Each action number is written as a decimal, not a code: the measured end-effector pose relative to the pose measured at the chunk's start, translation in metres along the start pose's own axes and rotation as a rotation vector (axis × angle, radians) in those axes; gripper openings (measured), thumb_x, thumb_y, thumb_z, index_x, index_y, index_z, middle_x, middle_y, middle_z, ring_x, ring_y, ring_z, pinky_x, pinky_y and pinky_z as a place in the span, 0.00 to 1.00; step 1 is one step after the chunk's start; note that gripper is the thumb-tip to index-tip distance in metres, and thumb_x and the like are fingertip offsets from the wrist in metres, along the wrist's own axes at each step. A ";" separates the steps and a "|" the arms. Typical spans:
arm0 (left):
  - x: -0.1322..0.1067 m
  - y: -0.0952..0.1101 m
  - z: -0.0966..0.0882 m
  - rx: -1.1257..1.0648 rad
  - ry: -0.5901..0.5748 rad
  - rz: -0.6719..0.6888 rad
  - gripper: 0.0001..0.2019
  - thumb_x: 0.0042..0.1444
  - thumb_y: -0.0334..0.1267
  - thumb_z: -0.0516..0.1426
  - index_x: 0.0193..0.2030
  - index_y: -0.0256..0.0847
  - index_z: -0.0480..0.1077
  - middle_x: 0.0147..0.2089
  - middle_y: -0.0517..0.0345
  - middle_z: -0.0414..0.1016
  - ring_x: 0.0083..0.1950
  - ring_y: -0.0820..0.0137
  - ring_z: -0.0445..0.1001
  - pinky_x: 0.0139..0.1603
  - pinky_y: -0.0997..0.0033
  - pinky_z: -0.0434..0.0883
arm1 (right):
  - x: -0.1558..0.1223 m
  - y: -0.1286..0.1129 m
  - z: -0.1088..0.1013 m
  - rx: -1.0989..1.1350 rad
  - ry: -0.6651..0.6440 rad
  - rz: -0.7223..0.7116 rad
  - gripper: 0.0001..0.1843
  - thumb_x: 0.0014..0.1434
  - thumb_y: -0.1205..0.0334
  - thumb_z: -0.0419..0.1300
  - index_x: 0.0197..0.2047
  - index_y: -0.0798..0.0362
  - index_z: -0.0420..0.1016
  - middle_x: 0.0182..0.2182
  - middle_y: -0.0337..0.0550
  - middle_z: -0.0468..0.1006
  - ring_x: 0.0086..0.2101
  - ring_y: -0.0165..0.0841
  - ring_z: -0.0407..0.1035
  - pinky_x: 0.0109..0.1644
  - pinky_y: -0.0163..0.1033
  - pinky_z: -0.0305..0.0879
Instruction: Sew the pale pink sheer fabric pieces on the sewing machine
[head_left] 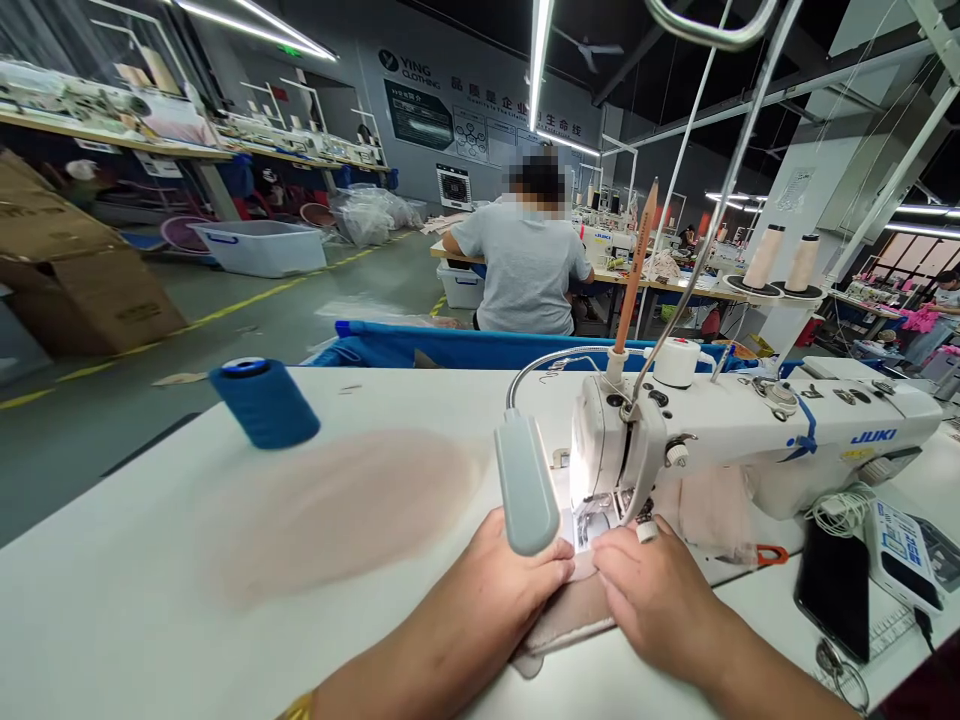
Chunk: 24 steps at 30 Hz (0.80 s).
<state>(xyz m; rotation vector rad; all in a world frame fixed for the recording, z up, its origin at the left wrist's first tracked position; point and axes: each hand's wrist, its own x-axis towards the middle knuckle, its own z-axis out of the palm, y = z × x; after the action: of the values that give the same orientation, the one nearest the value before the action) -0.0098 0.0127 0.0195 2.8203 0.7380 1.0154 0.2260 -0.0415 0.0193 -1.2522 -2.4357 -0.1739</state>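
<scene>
A white JUKI sewing machine (757, 430) stands on the white table (135, 560). A small beige fabric piece (562, 615) lies under its presser foot (596, 512). My left hand (499, 585) presses flat on the fabric's left part, fingers together and pointing at the foot. My right hand (656, 595) lies on the fabric's right part, fingertips close to the needle. A grey lamp head (525, 485) on a gooseneck hangs just above my left hand and lights the needle area.
A blue thread cone (264, 402) stands at the table's left. A faint pinkish blurred patch (337, 510) lies on the table. A black phone (834, 590), control box (904, 555) and orange-handled scissors (769, 555) sit right. A person in grey (525, 265) sits ahead, behind a blue bin (450, 348).
</scene>
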 end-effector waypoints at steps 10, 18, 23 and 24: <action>0.000 0.001 -0.006 0.031 -0.024 -0.010 0.18 0.73 0.28 0.49 0.40 0.46 0.80 0.41 0.55 0.83 0.41 0.60 0.76 0.50 0.58 0.72 | 0.001 0.002 -0.002 0.054 0.038 0.046 0.15 0.63 0.77 0.61 0.48 0.50 0.78 0.50 0.45 0.85 0.41 0.43 0.69 0.47 0.46 0.63; 0.002 -0.011 -0.017 0.034 0.012 -0.075 0.17 0.78 0.40 0.47 0.49 0.46 0.78 0.48 0.54 0.85 0.46 0.60 0.79 0.55 0.57 0.72 | 0.003 0.000 -0.007 0.093 -0.025 -0.015 0.13 0.64 0.75 0.61 0.48 0.48 0.78 0.47 0.44 0.85 0.43 0.42 0.72 0.48 0.45 0.63; 0.003 -0.007 -0.026 0.014 -0.054 -0.116 0.27 0.79 0.44 0.46 0.24 0.44 0.62 0.25 0.60 0.68 0.30 0.66 0.70 0.35 0.66 0.66 | -0.001 0.016 -0.009 -0.053 0.151 0.116 0.13 0.59 0.79 0.61 0.41 0.52 0.79 0.39 0.48 0.83 0.44 0.45 0.72 0.48 0.47 0.63; 0.003 -0.006 -0.027 0.008 -0.049 -0.099 0.27 0.79 0.43 0.46 0.24 0.44 0.62 0.25 0.60 0.67 0.30 0.66 0.69 0.34 0.67 0.66 | -0.003 0.015 -0.010 -0.024 0.176 0.088 0.14 0.60 0.79 0.61 0.43 0.52 0.79 0.40 0.49 0.83 0.44 0.45 0.72 0.49 0.47 0.64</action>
<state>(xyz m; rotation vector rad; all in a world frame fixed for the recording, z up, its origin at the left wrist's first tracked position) -0.0268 0.0166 0.0418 2.7730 0.8683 0.9278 0.2420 -0.0378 0.0267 -1.2947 -2.2316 -0.2775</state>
